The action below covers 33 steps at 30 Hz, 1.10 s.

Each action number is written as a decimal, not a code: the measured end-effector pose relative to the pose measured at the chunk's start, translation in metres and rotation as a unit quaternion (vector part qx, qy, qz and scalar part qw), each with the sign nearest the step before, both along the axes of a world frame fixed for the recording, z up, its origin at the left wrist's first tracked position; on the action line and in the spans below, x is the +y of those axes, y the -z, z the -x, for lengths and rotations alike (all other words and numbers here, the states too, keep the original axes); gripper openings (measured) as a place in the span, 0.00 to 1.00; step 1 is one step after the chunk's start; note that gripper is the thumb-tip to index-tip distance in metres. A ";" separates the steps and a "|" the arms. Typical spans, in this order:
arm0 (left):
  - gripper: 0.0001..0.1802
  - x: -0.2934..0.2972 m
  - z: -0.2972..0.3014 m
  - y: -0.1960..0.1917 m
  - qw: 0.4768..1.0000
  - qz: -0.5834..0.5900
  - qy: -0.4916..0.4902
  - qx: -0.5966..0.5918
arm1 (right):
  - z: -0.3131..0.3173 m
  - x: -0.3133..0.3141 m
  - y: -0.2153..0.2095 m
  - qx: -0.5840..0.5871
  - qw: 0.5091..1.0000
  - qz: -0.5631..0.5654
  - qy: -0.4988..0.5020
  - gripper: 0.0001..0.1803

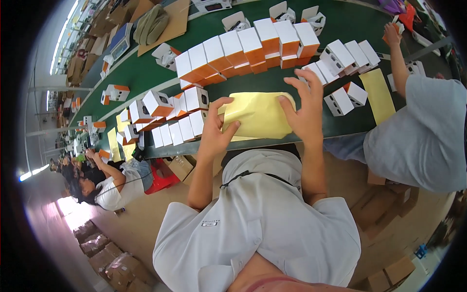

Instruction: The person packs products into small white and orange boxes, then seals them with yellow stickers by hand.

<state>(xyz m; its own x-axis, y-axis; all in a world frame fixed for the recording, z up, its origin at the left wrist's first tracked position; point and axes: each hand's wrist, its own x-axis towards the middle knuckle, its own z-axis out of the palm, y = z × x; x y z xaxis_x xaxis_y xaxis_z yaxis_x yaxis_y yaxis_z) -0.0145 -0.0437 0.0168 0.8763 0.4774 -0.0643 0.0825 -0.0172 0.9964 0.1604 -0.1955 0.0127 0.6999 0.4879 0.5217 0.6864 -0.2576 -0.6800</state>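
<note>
Your two hands work a yellow sheet at the near edge of the green conveyor table. Your left hand grips the sheet's left end, thumb laid on top and fingers curled around its edge. Your right hand lies on the sheet's right end with fingers spread open and pointing away from you, the thumb pressing the paper. The sheet bulges upward between your thumbs. Just beyond your fingertips runs a row of white-and-orange boxes, packed side by side. To the left of your left fingers stands a smaller cluster of white boxes; to the right of your right fingers lie more white boxes and another yellow sheet. A co-worker's hand reaches onto the table farther right.
</note>
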 end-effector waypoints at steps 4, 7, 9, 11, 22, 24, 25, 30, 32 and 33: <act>0.29 -0.005 -0.011 -0.002 0.999 -0.035 -0.003 0.024 | 0.032 0.003 -0.005 0.005 0.991 -0.076 -0.107 0.17; 0.26 -0.006 -0.019 -0.005 0.988 -0.150 0.021 0.010 | 0.041 0.017 -0.004 0.028 0.992 -0.061 -0.108 0.17; 0.23 -0.004 -0.022 -0.005 0.988 -0.153 0.031 0.010 | 0.037 0.018 0.002 0.026 0.993 -0.062 -0.098 0.16; 0.21 -0.003 -0.026 -0.005 0.991 -0.095 0.071 -0.058 | 0.034 0.019 0.006 0.014 0.993 -0.076 -0.092 0.16; 0.18 -0.015 -0.048 -0.005 0.958 -0.287 0.029 -0.007 | 0.034 0.013 0.003 -0.046 0.996 -0.078 -0.022 0.13; 0.19 -0.017 -0.050 -0.009 0.941 -0.337 0.026 0.006 | 0.034 0.013 0.004 -0.059 0.996 -0.072 -0.017 0.13; 0.19 -0.017 -0.051 -0.009 0.935 -0.354 0.030 0.002 | 0.034 0.012 0.003 -0.069 0.995 -0.069 -0.017 0.12; 0.20 -0.022 -0.055 -0.006 0.924 -0.381 0.032 -0.015 | 0.034 0.011 0.004 -0.069 0.995 -0.075 -0.021 0.10; 0.19 -0.024 -0.057 -0.009 0.918 -0.395 0.037 0.002 | 0.033 0.009 0.004 -0.065 0.995 -0.075 -0.027 0.09; 0.19 -0.024 -0.057 -0.007 0.918 -0.395 0.037 0.001 | 0.032 0.009 0.004 -0.066 0.995 -0.075 -0.026 0.09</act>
